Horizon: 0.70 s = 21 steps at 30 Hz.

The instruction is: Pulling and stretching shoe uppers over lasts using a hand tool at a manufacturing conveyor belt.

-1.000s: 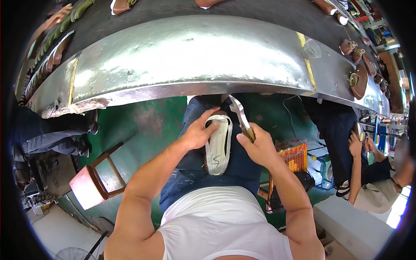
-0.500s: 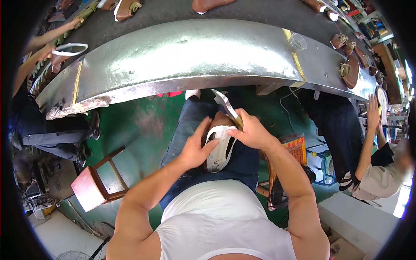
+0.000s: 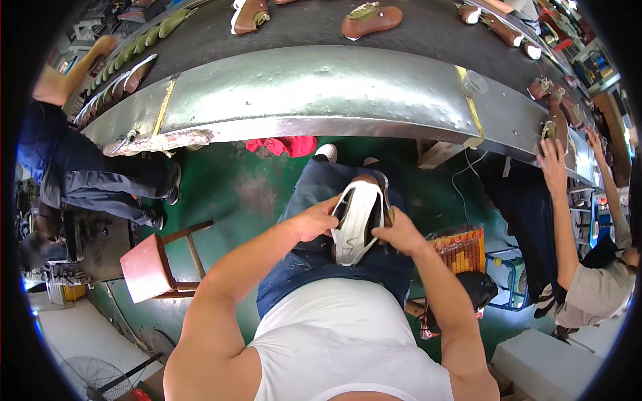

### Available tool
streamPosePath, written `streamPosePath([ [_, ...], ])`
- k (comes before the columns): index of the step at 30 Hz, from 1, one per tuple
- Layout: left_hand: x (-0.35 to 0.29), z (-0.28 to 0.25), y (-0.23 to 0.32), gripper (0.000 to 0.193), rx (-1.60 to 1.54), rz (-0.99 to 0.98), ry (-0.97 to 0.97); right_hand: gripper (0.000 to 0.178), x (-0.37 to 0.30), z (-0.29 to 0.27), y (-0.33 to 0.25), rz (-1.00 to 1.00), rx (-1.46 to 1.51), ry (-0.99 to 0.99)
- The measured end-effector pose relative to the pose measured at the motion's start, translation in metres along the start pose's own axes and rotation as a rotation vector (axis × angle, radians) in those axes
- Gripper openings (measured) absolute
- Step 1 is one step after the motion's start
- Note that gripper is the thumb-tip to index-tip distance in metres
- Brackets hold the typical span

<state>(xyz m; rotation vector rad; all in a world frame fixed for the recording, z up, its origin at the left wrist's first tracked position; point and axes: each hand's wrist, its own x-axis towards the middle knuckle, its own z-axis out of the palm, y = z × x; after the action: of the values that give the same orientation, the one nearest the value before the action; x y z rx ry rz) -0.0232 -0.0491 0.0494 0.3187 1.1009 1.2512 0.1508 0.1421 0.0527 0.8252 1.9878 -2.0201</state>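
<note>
A shoe [image 3: 360, 220] rests on my lap with its white underside up. A dark squiggle marks the end near my belly, and brown shows at the far end. The white piece stands partly away from the sides, leaving dark gaps. My left hand [image 3: 316, 219] pinches its left edge between thumb and fingers. At the right edge, my right hand [image 3: 402, 232] presses its thumb near the white rim. Within that same hand is a hand tool [image 3: 388, 217] with a yellowish handle; its curved metal head is mostly hidden behind the shoe.
Ahead runs a metal-edged conveyor bench [image 3: 294, 83] carrying brown shoes [image 3: 372, 22]. A stool [image 3: 147, 267] stands at left, a fan [image 3: 97, 377] at lower left. Red cloth [image 3: 284, 146] lies under the bench. Co-workers sit on both sides; one person's hand [image 3: 554, 164] reaches toward shoes at right.
My right hand has moved down along the shoe, and the tool has dropped behind it. My left hand now pinches the edge rather than lying along the side. Shoes on the bench have shifted rightward.
</note>
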Motion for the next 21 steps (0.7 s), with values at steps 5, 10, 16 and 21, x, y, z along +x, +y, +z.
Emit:
streamPosePath([
  [5, 0.000, 0.015, -0.025, 0.067, -0.108, 0.119, 0.082, 0.030, -0.045, -0.021, -0.011, 0.002, -0.240, 0.156],
  [10, -0.006, 0.036, -0.027, 0.092, 0.148, 0.178, 0.153, 0.033, -0.076, -0.025, -0.017, -0.107, -0.783, -0.022],
  [16, 0.005, 0.035, -0.048, 0.102, 0.299, 0.234, 0.147, 0.046, -0.067, -0.010, -0.029, -0.531, -1.120, 0.133],
  [21, 0.001, 0.036, -0.047, 0.105, 0.216, 0.238, 0.076, 0.028, -0.060, -0.009, -0.065, -0.236, -1.211, -0.283],
])
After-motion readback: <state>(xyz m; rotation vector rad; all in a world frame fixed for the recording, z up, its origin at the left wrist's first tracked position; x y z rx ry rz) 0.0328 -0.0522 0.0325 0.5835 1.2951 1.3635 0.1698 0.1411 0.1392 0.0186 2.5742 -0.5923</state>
